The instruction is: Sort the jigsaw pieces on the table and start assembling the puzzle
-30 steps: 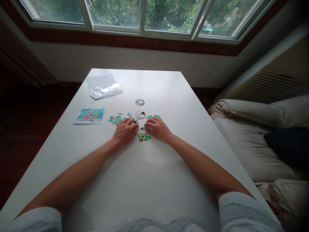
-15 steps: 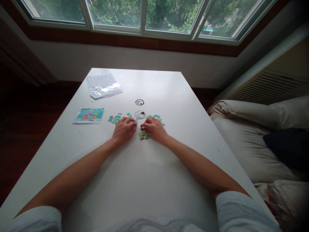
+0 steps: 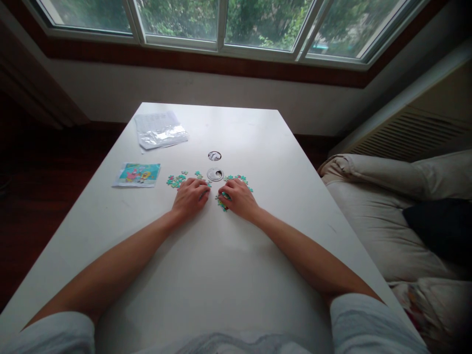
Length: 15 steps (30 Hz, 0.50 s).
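Note:
My left hand (image 3: pixel 191 197) rests on the table with its fingers curled and pressed together beside a loose group of teal-green jigsaw puzzle pieces (image 3: pixel 175 181). Whatever lies under those fingertips is hidden. Just to its right, my right hand (image 3: pixel 238 198) has thumb and fingers closed over a small cluster of joined puzzle pieces (image 3: pixel 223 205), partly covering it. Another loose group of puzzle pieces (image 3: pixel 238 177) lies beyond the right knuckles. At the left, a picture sheet (image 3: pixel 137 174) shows pink and yellow cartoon figures on teal.
Two round inserts, a silver disc (image 3: pixel 215 174) and a smaller ring (image 3: pixel 214 156), sit in the white table (image 3: pixel 214 275) ahead of my hands. A clear plastic sleeve with papers (image 3: pixel 161 130) lies at the far left. A cream sofa (image 3: pixel 372 211) stands to the right.
The joined cluster has turned and shifted slightly, and my right hand now covers more of it; its yellow part shows less. My left hand stays almost where it was.

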Each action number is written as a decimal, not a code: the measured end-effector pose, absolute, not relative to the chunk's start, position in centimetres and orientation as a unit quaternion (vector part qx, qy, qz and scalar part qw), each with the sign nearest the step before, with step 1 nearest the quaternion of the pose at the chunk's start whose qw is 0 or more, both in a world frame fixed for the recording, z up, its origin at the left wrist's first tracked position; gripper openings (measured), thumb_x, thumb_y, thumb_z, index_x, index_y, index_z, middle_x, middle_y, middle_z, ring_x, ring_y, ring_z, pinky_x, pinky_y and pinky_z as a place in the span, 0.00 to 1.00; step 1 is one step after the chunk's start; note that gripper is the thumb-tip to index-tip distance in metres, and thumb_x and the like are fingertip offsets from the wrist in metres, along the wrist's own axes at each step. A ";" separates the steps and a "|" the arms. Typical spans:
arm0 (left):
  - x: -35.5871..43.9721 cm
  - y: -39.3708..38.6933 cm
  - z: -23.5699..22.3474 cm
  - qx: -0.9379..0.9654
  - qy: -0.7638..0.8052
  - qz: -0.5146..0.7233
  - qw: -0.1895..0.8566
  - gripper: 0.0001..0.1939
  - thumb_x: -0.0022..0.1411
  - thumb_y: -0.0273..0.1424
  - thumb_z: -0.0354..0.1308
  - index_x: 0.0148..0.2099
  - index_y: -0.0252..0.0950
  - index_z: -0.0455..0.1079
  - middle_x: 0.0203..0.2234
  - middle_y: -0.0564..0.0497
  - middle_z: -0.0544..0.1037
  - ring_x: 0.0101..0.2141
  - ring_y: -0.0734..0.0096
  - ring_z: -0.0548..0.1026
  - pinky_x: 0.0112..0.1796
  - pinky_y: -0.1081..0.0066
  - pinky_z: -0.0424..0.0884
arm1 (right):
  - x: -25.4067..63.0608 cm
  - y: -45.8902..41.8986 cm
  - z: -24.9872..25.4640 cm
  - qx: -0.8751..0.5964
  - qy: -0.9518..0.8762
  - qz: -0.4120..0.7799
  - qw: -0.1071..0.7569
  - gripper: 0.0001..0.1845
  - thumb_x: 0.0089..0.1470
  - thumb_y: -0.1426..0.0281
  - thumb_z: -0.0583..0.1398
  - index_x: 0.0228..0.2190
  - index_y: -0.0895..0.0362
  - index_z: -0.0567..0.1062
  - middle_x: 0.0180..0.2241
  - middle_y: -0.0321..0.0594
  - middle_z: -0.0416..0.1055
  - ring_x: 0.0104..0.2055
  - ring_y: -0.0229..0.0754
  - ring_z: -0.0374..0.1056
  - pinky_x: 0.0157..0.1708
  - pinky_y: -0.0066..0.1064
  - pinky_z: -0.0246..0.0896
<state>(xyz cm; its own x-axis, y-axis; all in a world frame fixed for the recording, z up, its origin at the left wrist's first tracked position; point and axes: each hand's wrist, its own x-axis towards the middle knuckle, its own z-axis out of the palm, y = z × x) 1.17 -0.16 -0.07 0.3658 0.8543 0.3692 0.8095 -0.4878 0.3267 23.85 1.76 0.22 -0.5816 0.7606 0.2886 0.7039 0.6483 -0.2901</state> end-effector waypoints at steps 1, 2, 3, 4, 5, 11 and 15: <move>1.2 -0.2 -0.1 0.825 0.505 0.251 0.046 0.11 0.68 0.33 0.54 0.46 0.42 0.78 0.48 0.48 0.79 0.51 0.56 0.70 0.55 0.52 0.66 | 23.8 1.7 0.4 -0.413 -0.887 0.070 0.195 0.07 0.62 0.64 0.62 0.38 0.52 0.80 0.39 0.44 0.73 0.47 0.50 0.63 0.52 0.43 0.55; 1.2 -0.1 -0.1 0.824 0.506 0.251 0.047 0.11 0.68 0.33 0.54 0.46 0.42 0.78 0.47 0.48 0.79 0.51 0.56 0.70 0.55 0.52 0.66 | 23.8 1.6 0.5 -0.412 -0.888 0.068 0.193 0.08 0.62 0.64 0.62 0.38 0.53 0.80 0.39 0.44 0.73 0.47 0.50 0.63 0.51 0.43 0.55; 1.1 -0.1 -0.1 0.823 0.507 0.251 0.048 0.11 0.68 0.33 0.54 0.46 0.42 0.78 0.47 0.47 0.79 0.51 0.56 0.70 0.55 0.53 0.66 | 23.8 1.5 0.7 -0.410 -0.889 0.065 0.192 0.08 0.63 0.64 0.61 0.37 0.53 0.80 0.39 0.44 0.73 0.47 0.50 0.63 0.51 0.43 0.55; 1.1 -0.1 -0.2 0.823 0.507 0.251 0.050 0.11 0.68 0.32 0.55 0.46 0.42 0.78 0.47 0.47 0.79 0.52 0.56 0.70 0.55 0.53 0.65 | 23.7 1.3 0.8 -0.407 -0.891 0.063 0.190 0.08 0.63 0.64 0.61 0.37 0.53 0.80 0.39 0.44 0.73 0.46 0.50 0.63 0.51 0.43 0.55; 1.1 -0.1 -0.2 0.822 0.507 0.252 0.050 0.11 0.68 0.32 0.55 0.46 0.42 0.78 0.47 0.47 0.79 0.52 0.56 0.70 0.55 0.53 0.65 | 23.6 1.2 1.0 -0.404 -0.893 0.061 0.188 0.09 0.64 0.64 0.60 0.37 0.53 0.80 0.39 0.44 0.73 0.46 0.50 0.63 0.51 0.43 0.55; 1.1 -0.2 -0.3 0.823 0.505 0.255 0.047 0.11 0.68 0.32 0.54 0.46 0.42 0.78 0.47 0.47 0.79 0.52 0.56 0.70 0.55 0.53 0.65 | 22.8 0.7 1.1 -0.406 -0.895 0.065 0.173 0.07 0.60 0.64 0.64 0.39 0.52 0.80 0.40 0.45 0.73 0.47 0.51 0.62 0.49 0.43 0.56; 1.1 -0.2 -0.3 0.820 0.510 0.254 0.046 0.10 0.68 0.33 0.55 0.44 0.41 0.78 0.47 0.47 0.79 0.52 0.55 0.70 0.55 0.53 0.65 | 22.3 0.5 1.1 -0.399 -0.896 0.086 0.174 0.07 0.61 0.69 0.62 0.40 0.50 0.80 0.39 0.43 0.73 0.46 0.49 0.62 0.50 0.41 0.56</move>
